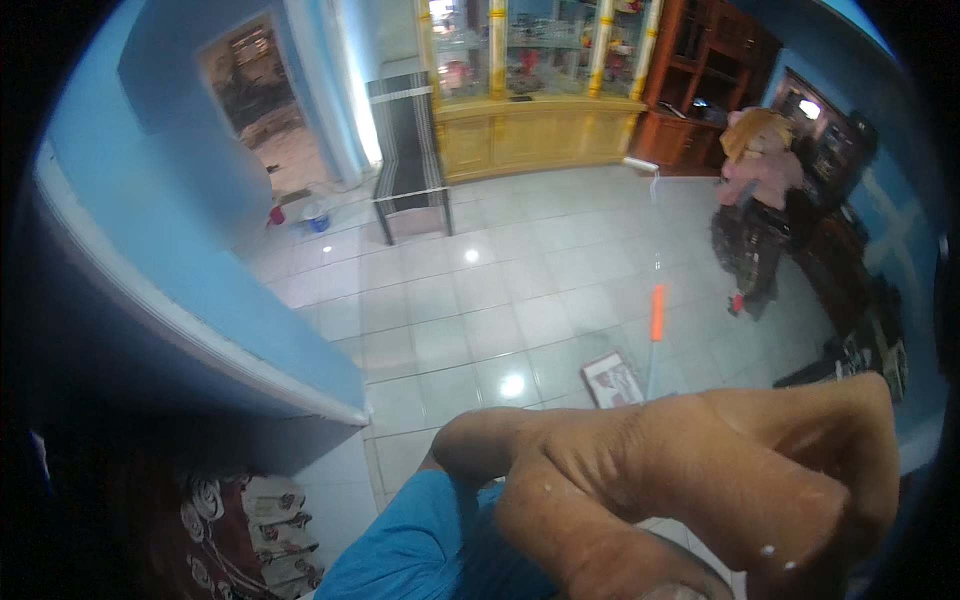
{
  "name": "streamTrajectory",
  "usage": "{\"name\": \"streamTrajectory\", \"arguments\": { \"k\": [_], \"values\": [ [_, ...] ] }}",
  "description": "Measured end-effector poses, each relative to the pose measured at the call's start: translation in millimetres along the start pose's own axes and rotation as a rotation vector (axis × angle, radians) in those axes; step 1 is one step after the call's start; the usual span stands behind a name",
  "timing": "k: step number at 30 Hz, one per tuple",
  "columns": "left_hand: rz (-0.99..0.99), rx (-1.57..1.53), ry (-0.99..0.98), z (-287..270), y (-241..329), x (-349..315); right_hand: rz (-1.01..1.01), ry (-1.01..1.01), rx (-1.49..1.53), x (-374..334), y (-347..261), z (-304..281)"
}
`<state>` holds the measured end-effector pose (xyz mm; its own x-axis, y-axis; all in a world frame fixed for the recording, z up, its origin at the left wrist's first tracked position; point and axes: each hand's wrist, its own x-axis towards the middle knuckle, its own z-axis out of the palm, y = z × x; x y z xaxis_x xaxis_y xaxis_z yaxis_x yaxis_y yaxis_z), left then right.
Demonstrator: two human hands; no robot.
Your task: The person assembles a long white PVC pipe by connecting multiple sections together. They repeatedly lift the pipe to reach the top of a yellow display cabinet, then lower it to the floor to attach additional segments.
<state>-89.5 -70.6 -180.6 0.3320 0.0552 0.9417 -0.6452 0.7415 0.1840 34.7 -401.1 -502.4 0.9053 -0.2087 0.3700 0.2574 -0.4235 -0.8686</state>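
A paint roller slants away from me over the floor, with a white roller head (641, 164), an orange grip (657, 313) and a pale pole (653, 370). The pole's near end passes out of sight behind bare skin (640, 460) of my bent arms, which fills the lower right close to the camera. Small white spots (768, 550) dot this skin. Where my left and right hands begin is hard to make out, and their fingers do not show clearly. Whether either one grips the pole cannot be seen. Blue cloth (410, 540) shows below.
A flat printed box (612, 380) lies beside the pole on the white tiled floor (470, 310). Farther off stand a dark striped chair (410, 150), a yellow glass cabinet (540, 140) and a blue bucket (317, 218). A plush toy (760, 160) sits at right; a blue wall (220, 300) juts out left.
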Motion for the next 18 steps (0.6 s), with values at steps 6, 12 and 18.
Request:
{"name": "streamTrajectory", "arguments": {
  "k": [6,12,18],
  "values": [
    [-0.048,-0.284,0.007,37,-124,3,-0.023,0.176,-0.021,68,21,-102],
    [-0.087,-0.431,0.006,80,-242,15,0.061,0.168,-0.094,96,96,-180],
    [-0.108,-0.505,0.083,107,-330,13,0.277,-0.131,-0.275,42,212,-206]
  ]
}}
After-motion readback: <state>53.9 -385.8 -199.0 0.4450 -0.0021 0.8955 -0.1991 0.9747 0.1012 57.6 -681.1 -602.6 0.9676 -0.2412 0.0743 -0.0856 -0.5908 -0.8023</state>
